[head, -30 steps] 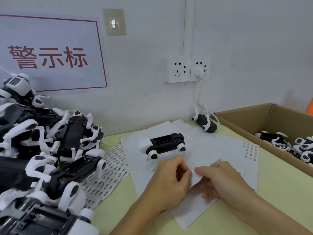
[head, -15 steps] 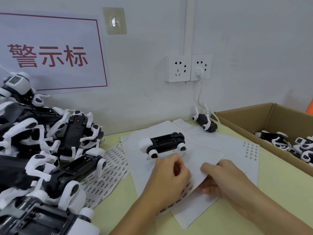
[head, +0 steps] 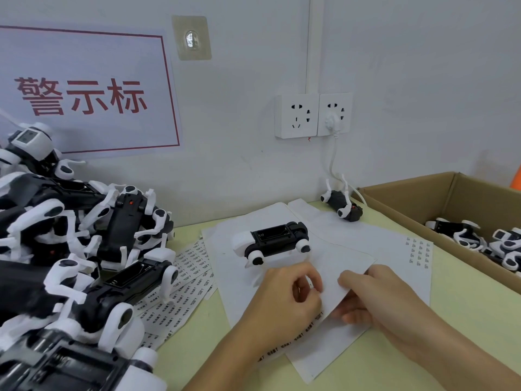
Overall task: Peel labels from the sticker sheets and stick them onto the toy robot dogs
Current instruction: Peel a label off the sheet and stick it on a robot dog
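Observation:
A black-and-white toy robot dog [head: 272, 239] lies belly-up on white sheets in the middle of the table. Just in front of it, my right hand [head: 375, 299] holds up the near edge of a white sticker sheet [head: 338, 266]. My left hand [head: 284, 303] has its fingers curled and pinches at that lifted edge, by a row of small printed labels [head: 298, 337] on the sheet under it. Whether a label is between the fingertips cannot be seen.
A heap of robot dogs [head: 70, 249] fills the left side, lying over more label sheets [head: 183, 280]. A small dog [head: 342, 206] rests by the wall under the sockets [head: 313, 115]. A cardboard box [head: 417, 204] at right holds several dogs. Another label sheet [head: 417, 252] lies beside it.
My right hand has lifted the sheet's edge, uncovering the row of labels beneath. My left hand's fingers have moved in to pinch at that edge.

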Tool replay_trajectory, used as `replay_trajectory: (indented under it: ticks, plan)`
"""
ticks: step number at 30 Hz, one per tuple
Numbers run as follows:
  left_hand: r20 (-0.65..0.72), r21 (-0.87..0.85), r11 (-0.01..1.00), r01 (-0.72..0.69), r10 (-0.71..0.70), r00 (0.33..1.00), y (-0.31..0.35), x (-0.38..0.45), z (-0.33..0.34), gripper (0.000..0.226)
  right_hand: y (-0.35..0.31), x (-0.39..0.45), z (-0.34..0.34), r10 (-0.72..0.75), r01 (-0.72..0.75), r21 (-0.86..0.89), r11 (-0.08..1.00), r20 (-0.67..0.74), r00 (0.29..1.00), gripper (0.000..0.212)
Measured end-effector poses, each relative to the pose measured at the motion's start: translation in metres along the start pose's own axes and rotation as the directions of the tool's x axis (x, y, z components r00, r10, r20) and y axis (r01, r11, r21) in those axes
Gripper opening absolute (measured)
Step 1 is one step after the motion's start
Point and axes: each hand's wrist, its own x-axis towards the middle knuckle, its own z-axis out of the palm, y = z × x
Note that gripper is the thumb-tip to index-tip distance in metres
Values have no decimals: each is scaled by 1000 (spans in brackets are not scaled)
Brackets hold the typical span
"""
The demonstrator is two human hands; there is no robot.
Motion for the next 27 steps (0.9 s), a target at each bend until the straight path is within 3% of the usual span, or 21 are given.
replay_trajectory:
  ticks: [5,8,11,19,23,27]
  plan:
    - [11,-1,1000,16,-16,1000,1,-1,-1,19,-3,3,-11,-15,8,-70,998,-98,995,28]
    - [25,75,997,11,-12,1000,0,0,-1,23,-5,8,-26,-106,24,-254,967,-316,943,23]
    - [27,150,989,6,-10,1000,-1,1,0,22,-4,10,-33,-229,51,-412,910,-396,889,34]
    - [-12,89,995,44,-43,999,-2,0,1,24,5,6,-11,-486,268,-569,778,-273,830,27]
    - [-108,-39,997,72,-76,991,1,1,-3,37,4,2,0,-538,440,-429,789,-136,832,20]
    - [-121,-72,995,69,-78,990,5,2,-6,46,10,0,11,-530,465,-392,794,-71,845,11]
